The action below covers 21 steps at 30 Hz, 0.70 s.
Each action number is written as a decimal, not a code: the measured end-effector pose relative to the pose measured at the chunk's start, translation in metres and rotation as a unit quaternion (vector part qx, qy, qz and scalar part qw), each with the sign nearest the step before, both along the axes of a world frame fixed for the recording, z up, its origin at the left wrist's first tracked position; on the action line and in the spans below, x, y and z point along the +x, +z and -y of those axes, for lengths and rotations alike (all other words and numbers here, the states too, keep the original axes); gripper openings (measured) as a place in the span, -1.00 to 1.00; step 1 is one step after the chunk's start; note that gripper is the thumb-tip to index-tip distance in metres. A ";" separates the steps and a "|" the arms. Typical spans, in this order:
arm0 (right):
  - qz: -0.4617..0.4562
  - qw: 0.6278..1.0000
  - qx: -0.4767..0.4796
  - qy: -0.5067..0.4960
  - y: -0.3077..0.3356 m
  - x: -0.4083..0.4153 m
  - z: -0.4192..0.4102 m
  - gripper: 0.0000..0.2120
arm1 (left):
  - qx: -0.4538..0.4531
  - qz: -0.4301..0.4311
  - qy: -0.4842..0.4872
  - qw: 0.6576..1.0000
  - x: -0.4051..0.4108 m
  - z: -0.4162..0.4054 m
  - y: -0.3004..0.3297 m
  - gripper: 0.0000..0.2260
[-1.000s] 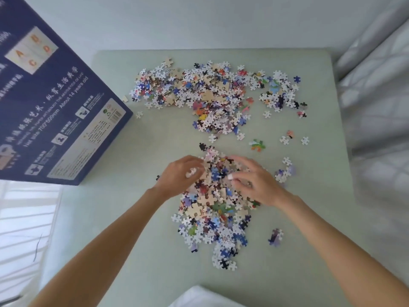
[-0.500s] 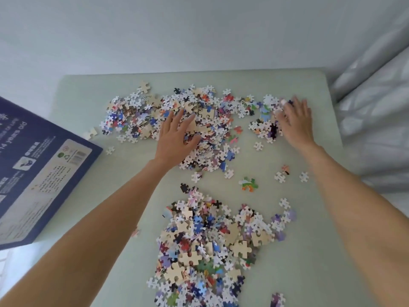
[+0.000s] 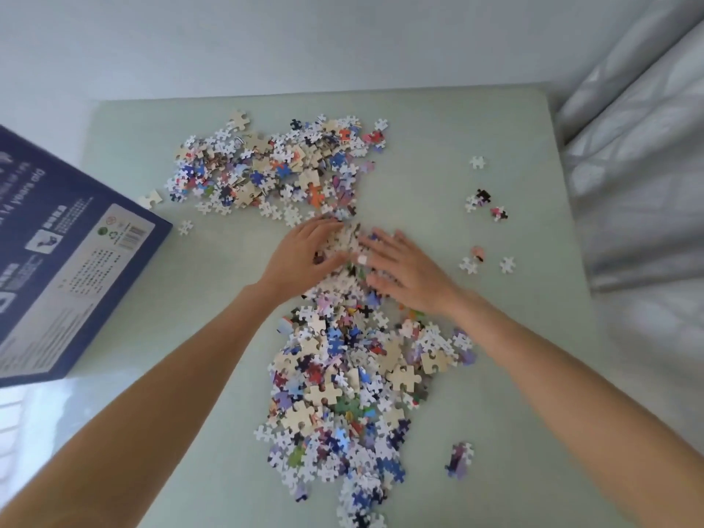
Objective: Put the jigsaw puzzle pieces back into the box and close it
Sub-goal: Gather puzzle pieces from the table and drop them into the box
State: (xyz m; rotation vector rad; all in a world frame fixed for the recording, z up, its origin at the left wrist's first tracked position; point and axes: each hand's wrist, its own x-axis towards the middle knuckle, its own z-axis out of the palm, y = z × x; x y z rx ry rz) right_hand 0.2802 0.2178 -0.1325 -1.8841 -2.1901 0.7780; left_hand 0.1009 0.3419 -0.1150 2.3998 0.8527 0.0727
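Pale green table, plain white wall, daylight.

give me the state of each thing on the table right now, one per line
blue box: at the table's left edge, holding no pieces that show
far pile: loose, untouched
near pile: loose on the table
left hand: open, raking pieces
right hand: open, raking pieces
stray pieces: scattered right

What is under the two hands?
Puzzle pieces show between the left hand and right hand, on the green table. What lies directly beneath the palms is covered.
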 end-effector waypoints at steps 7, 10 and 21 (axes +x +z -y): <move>0.012 0.974 0.083 -0.209 0.015 0.053 0.064 -0.53 | 0.024 -0.053 -0.061 0.996 -0.037 0.060 -0.008 -0.42; 0.083 0.928 0.021 -0.361 0.005 0.109 0.063 -0.39 | 0.029 -0.062 -0.062 0.996 -0.039 0.067 -0.005 -0.43; -0.116 0.974 0.009 -0.195 0.011 -0.053 0.108 -0.41 | 0.093 -0.013 0.035 0.995 -0.019 0.076 0.002 -0.64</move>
